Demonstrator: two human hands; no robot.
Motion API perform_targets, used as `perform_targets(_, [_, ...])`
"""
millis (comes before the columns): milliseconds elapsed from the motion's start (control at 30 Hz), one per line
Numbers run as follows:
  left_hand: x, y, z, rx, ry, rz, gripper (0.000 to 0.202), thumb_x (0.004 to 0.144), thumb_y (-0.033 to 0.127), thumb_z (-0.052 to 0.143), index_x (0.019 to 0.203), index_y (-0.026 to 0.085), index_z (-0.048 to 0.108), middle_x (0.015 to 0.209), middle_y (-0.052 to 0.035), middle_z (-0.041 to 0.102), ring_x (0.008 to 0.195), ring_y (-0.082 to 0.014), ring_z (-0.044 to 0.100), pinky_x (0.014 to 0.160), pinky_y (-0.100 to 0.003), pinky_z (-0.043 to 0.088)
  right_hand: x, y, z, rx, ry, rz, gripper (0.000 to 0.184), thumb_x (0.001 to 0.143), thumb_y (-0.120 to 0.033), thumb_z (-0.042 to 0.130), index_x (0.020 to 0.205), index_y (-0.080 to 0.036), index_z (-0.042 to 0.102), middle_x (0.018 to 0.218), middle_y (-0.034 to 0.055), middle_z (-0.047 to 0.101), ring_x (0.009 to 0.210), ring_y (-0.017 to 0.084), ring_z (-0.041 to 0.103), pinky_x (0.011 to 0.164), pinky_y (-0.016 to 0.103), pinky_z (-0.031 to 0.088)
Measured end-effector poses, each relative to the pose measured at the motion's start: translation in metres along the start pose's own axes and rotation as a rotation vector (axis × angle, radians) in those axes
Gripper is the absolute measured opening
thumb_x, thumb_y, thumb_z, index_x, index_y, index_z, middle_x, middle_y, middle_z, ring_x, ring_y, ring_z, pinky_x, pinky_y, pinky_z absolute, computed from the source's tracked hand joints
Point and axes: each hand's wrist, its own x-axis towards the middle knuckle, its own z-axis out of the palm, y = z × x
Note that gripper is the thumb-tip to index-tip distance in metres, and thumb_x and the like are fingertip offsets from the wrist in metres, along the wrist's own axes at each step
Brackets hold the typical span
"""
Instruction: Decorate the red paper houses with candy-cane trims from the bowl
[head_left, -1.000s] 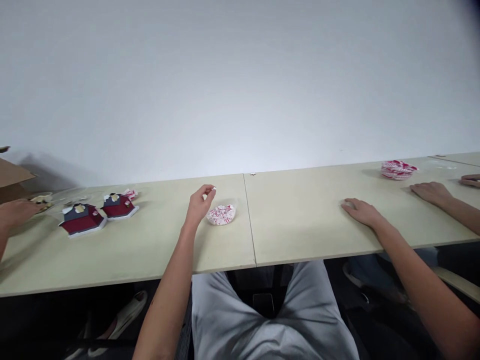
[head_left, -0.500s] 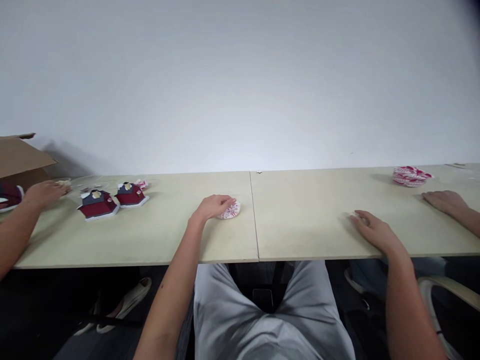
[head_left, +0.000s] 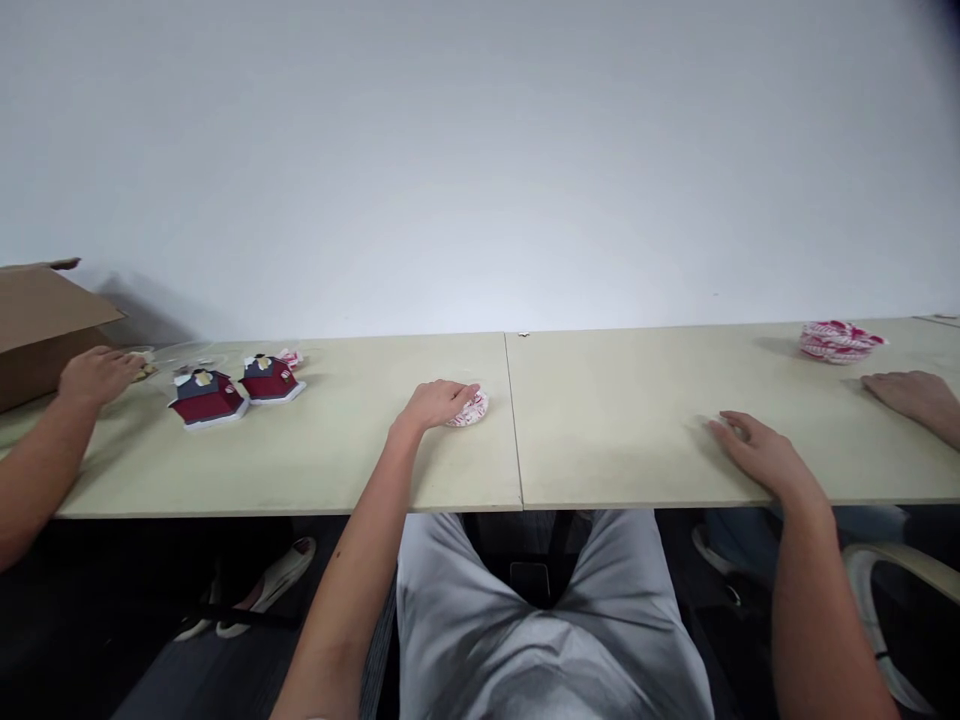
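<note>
Lowering the left hand (head_left: 439, 403) onto a pleated red-and-white paper wrapper (head_left: 474, 409), palm down, fingers drawn loosely together, fingertips touching the paper and covering its left side. No longer holding up the small pale scrap pinched between finger and thumb a second ago; hiding, under those fingers, whether that scrap is still gripped or has been let go, so leaving that part of the grip unclear. Keeping the wrapper on the far side of the seam's left panel, just left of the join between two pale table panels (head_left: 514, 420), near the front edge.

Spreading the right hand (head_left: 761, 455) open on the right panel, well right of the wrapper, fingers slightly arched, palm low, holding nothing that shows. Showing a small pale spot beneath the fingertips, too hidden to name.

Reaching in from the left, a co-worker's hand (head_left: 97, 376) is working beside a clear plastic sheet (head_left: 195, 357), near two dark-red paper model houses (head_left: 206, 396) and a cardboard box (head_left: 45, 330). Resting at the far right, another co-worker's hand (head_left: 915, 393) is lying just near a pile of red-and-white paper (head_left: 836, 342).
</note>
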Motion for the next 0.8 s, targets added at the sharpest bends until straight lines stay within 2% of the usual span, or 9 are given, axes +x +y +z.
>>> perform_targets(133, [-0.001,0.000,0.002,-0.065,0.112,0.074,0.059,0.100,0.062,0.023,0.081,0.024,0.064,0.086,-0.0026,0.073,0.081,-0.0226,0.064,0.064,-0.030,0.036,0.000,0.000,-0.001,0.002,-0.015,0.009,0.077,0.091,-0.071,0.038,0.142,-0.016,0.055,0.143,0.0193,0.060,0.133,0.041,0.056,0.111,0.053,0.046])
perform_targets(200, [-0.001,-0.001,0.003,-0.093,0.128,0.110,0.056,0.100,0.062,0.024,0.087,0.026,0.065,0.091,-0.0009,0.073,0.084,-0.0216,0.064,0.066,-0.030,0.036,0.000,-0.001,-0.002,0.011,-0.005,0.015,0.078,0.091,-0.071,0.038,0.142,-0.015,0.055,0.143,0.0196,0.061,0.132,0.042,0.056,0.111,0.054,0.045])
perform_targets(267, [-0.001,-0.001,0.003,-0.097,0.091,0.115,0.058,0.099,0.063,0.023,0.087,0.027,0.067,0.090,-0.0005,0.074,0.083,-0.0218,0.064,0.067,-0.030,0.037,-0.001,-0.002,-0.003,0.029,0.014,0.014,0.076,0.092,-0.070,0.038,0.142,-0.014,0.056,0.141,0.0193,0.062,0.131,0.042,0.057,0.111,0.053,0.044])
perform_targets(400, [0.001,0.001,0.001,-0.037,-0.058,0.093,0.070,0.095,0.073,0.022,0.069,0.024,0.065,0.074,-0.0047,0.070,0.071,-0.0238,0.061,0.063,-0.032,0.033,-0.005,-0.007,-0.007,0.053,0.026,0.022,0.073,0.093,-0.067,0.039,0.140,-0.014,0.057,0.139,0.0192,0.064,0.129,0.040,0.059,0.110,0.049,0.045])
perform_targets(467, [0.003,0.003,0.001,-0.009,-0.089,0.087,0.074,0.093,0.076,0.020,0.064,0.023,0.062,0.071,-0.0066,0.068,0.069,-0.0244,0.061,0.062,-0.033,0.031,-0.007,-0.011,-0.009,0.069,0.031,0.040,0.071,0.093,-0.066,0.039,0.140,-0.015,0.057,0.137,0.0186,0.065,0.127,0.038,0.060,0.109,0.048,0.046])
perform_targets(633, [0.005,0.006,0.003,0.027,-0.096,0.065,0.077,0.092,0.079,0.015,0.065,0.022,0.060,0.078,-0.0086,0.070,0.072,-0.0260,0.062,0.063,-0.034,0.033,-0.011,-0.018,-0.012,0.057,0.036,0.073,0.066,0.092,-0.063,0.043,0.138,-0.017,0.058,0.136,0.0161,0.067,0.126,0.036,0.060,0.109,0.046,0.043])
perform_targets(800, [0.006,0.004,0.006,0.034,-0.062,0.043,0.080,0.092,0.079,0.014,0.062,0.022,0.061,0.068,-0.0092,0.067,0.068,-0.0263,0.062,0.064,-0.035,0.035,-0.012,-0.019,-0.012,0.066,0.033,0.078,0.067,0.092,-0.063,0.043,0.139,-0.018,0.057,0.136,0.0156,0.067,0.123,0.035,0.061,0.107,0.043,0.044])
